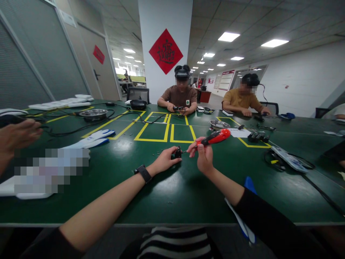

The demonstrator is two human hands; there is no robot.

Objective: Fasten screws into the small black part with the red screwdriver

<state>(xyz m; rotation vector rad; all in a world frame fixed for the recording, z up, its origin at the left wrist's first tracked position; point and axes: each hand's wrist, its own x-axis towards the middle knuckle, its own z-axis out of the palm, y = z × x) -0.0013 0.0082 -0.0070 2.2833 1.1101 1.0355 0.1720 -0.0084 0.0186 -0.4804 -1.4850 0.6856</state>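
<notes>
My left hand [167, 159] rests on the green table, its fingers and thumb closed around a small black part [178, 152] with a round top. A screwdriver [214, 137] with a red and black handle is in my right hand [203, 155]. Its thin shaft points left, and the tip is at or very close to the side of the black part; whether it touches I cannot tell. Several tiny pieces that look like screws [157, 154] lie just left of the black part.
Gloves [94, 138] lie left, and another blue-and-white glove [250, 185] is under my right forearm. Metal bowls [219, 124], black parts [258, 137] and cables stand farther off. Two people [181, 94] work opposite. Another person's hand [20, 135] reaches in at left.
</notes>
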